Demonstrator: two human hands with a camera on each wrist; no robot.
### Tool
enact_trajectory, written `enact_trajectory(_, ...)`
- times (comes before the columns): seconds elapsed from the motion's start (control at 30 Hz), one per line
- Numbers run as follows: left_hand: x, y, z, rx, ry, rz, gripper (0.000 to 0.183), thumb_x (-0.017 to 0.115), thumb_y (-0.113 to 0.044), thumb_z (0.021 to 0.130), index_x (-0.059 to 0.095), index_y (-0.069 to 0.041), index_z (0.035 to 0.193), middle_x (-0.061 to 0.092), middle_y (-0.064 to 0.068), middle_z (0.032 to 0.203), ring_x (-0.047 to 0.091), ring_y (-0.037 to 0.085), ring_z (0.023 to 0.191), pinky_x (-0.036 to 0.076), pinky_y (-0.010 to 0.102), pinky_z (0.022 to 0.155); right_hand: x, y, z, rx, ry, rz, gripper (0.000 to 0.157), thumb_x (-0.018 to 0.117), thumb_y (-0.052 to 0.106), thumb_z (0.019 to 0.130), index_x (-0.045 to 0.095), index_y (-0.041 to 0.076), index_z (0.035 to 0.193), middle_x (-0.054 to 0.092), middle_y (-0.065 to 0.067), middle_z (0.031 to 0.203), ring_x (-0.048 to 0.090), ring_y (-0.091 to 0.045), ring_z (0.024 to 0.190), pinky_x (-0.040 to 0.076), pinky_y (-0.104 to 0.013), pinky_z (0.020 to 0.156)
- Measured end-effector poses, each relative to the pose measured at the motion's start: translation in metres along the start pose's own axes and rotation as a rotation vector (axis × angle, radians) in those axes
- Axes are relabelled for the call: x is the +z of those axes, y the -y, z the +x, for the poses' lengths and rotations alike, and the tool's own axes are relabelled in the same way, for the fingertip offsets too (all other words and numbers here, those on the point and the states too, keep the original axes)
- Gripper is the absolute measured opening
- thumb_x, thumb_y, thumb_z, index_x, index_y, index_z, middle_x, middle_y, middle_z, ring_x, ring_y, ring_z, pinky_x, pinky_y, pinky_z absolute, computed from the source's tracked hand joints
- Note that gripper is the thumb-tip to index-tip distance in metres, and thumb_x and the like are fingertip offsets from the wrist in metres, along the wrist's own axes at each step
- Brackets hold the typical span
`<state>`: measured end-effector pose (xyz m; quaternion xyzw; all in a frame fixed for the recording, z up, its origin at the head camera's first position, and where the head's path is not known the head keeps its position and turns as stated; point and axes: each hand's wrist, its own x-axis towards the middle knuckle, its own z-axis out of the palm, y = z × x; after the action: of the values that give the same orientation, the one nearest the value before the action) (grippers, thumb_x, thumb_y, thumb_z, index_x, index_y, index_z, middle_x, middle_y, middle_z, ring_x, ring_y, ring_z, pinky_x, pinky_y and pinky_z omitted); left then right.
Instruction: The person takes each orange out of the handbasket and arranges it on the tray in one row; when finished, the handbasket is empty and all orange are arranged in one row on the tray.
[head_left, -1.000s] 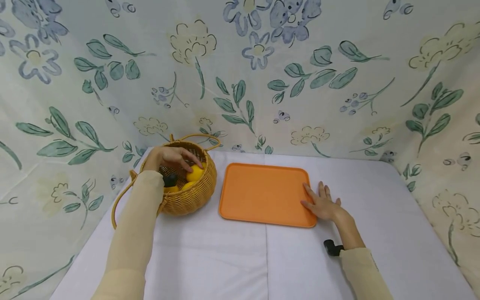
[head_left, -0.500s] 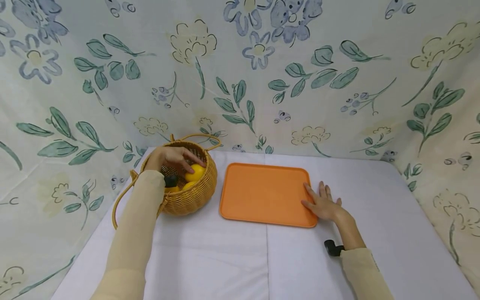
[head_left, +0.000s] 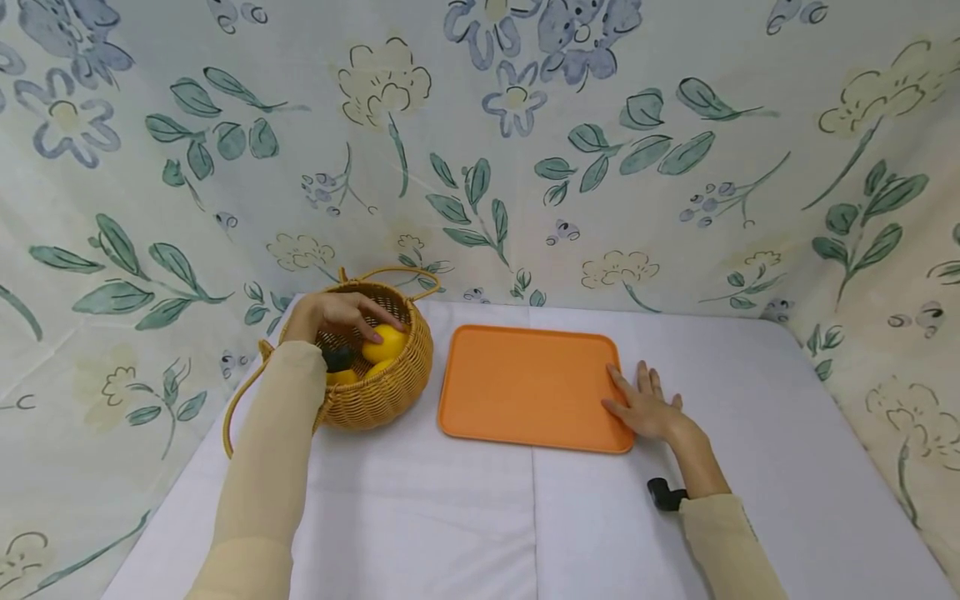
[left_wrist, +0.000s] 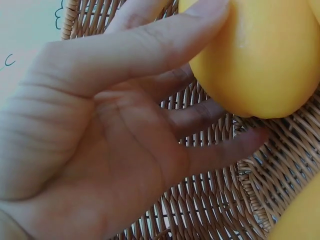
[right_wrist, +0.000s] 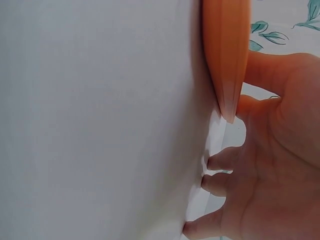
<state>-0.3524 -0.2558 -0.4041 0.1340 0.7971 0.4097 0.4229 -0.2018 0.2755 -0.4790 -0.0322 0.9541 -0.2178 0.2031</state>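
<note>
Backdrop: a pale fabric curtain point(head_left: 517, 237) printed with blue flowers and green leaves.
Table: a broad surface point(head_left: 420, 521) under white cloth.
Tray: a shallow orange rectangular tray point(head_left: 525, 392) with rounded corners, near the table's middle, just beside the basket.
Basket: a round golden-brown wicker basket point(head_left: 375, 407) with looped handles, on the left.
Right hand: this hand point(head_left: 648, 414) grips nothing; its fingers are spread, thumb and forefinger over the tray's right edge.
Left hand: in the basket's mouth, this hand point(head_left: 341, 312) is part-closed, pinching a fruit; securing that hold looks like the step in hand.
Fruit: a smooth, rounded yellow fruit point(head_left: 386, 346), inside the basket; the next move probably calls for firm fingers and a lift clear of the rim.
</note>
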Motion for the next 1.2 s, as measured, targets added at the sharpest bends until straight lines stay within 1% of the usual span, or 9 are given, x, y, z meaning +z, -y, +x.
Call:
enact_trajectory(0.07,-0.0006,0.0007,-0.0007,0.013,-0.001,0.024,0.048,0.072,-0.010,0.097,0.064,-0.015,0.143,0.048,0.012,0.160,0.057,0.021,0.129,0.056,0.038,0.104,0.0004,-0.0003,0.0003,0.001,-0.001,0.000,0.079,0.047,0.049,0.107,0.012,0.009,0.166,-0.018,-0.039,0.164,-0.017,-0.060,0.151,-0.010,-0.087,0.110)
enact_trajectory(0.17,-0.0032,0.0026,-0.0034,0.019,-0.033,0.057,0.048,0.072,-0.013,0.097,0.063,-0.016,0.144,0.046,0.013,0.161,0.055,0.022,0.133,0.054,0.038,0.107,0.0013,-0.0005,0.0010,0.005,-0.003,-0.003,0.079,0.047,0.050,0.107,0.012,0.009,0.166,-0.018,-0.039,0.164,-0.017,-0.060,0.151,-0.010,-0.087,0.110)
enact_trajectory(0.27,-0.0062,0.0047,-0.0066,0.005,-0.071,0.072,0.049,0.072,-0.015,0.098,0.062,-0.017,0.146,0.042,0.012,0.163,0.053,0.024,0.133,0.053,0.038,0.108,0.0018,-0.0004,0.0011,0.010,-0.005,-0.008,0.080,0.046,0.051,0.107,0.012,0.010,0.166,-0.018,-0.039,0.164,-0.017,-0.060,0.151,-0.010,-0.087,0.110)
enact_trajectory(0.33,-0.0073,0.0056,-0.0075,-0.005,-0.078,0.076,0.052,0.071,-0.017,0.098,0.059,-0.018,0.148,0.039,0.013,0.165,0.052,0.024,0.132,0.053,0.037,0.107,0.0019,-0.0002,0.0012,0.013,-0.006,-0.006,0.079,0.046,0.051,0.107,0.012,0.010,0.166,-0.018,-0.039,0.164,-0.017,-0.060,0.151,-0.010,-0.086,0.110)
enact_trajectory(0.5,-0.0074,0.0050,-0.0092,0.002,-0.027,0.052,0.063,0.070,-0.012,0.098,0.047,-0.020,0.157,0.030,0.017,0.168,0.053,0.022,0.124,0.057,0.034,0.100,0.0016,0.0005,0.0005,0.012,-0.006,-0.002,0.079,0.046,0.050,0.107,0.012,0.009,0.166,-0.018,-0.039,0.164,-0.017,-0.060,0.151,-0.010,-0.086,0.110)
enact_trajectory(0.73,-0.0072,0.0067,-0.0095,0.011,-0.014,0.029,0.064,0.069,-0.006,0.097,0.047,-0.015,0.157,0.029,0.015,0.169,0.053,0.020,0.126,0.057,0.030,0.099,0.0015,0.0018,0.0003,0.008,-0.010,-0.002,0.079,0.046,0.050,0.107,0.012,0.009,0.166,-0.018,-0.039,0.164,-0.017,-0.060,0.151,-0.011,-0.086,0.110)
enact_trajectory(0.93,-0.0081,0.0059,-0.0094,0.012,0.024,0.046,0.065,0.068,-0.011,0.099,0.043,-0.017,0.158,0.024,0.015,0.169,0.047,0.025,0.127,0.054,0.032,0.099,0.0013,0.0007,0.0009,0.008,-0.016,-0.006,0.078,0.046,0.049,0.108,0.012,0.009,0.166,-0.018,-0.039,0.164,-0.017,-0.060,0.151,-0.011,-0.086,0.110)
enact_trajectory(1.07,-0.0081,0.0038,-0.0073,0.020,0.043,0.078,0.066,0.070,-0.013,0.098,0.043,-0.018,0.159,0.023,0.015,0.170,0.043,0.027,0.133,0.054,0.033,0.101,0.0010,0.0013,0.0010,0.012,-0.019,-0.015,0.079,0.046,0.050,0.107,0.012,0.010,0.166,-0.018,-0.039,0.164,-0.016,-0.060,0.151,-0.010,-0.086,0.110)
enact_trajectory(1.2,-0.0074,0.0012,-0.0066,0.012,0.033,0.096,0.066,0.071,-0.014,0.098,0.045,-0.019,0.158,0.027,0.016,0.169,0.046,0.027,0.132,0.056,0.032,0.098,0.0016,-0.0003,0.0015,0.010,-0.020,-0.003,0.080,0.046,0.052,0.107,0.012,0.011,0.166,-0.018,-0.038,0.165,-0.016,-0.060,0.151,-0.011,-0.086,0.110)
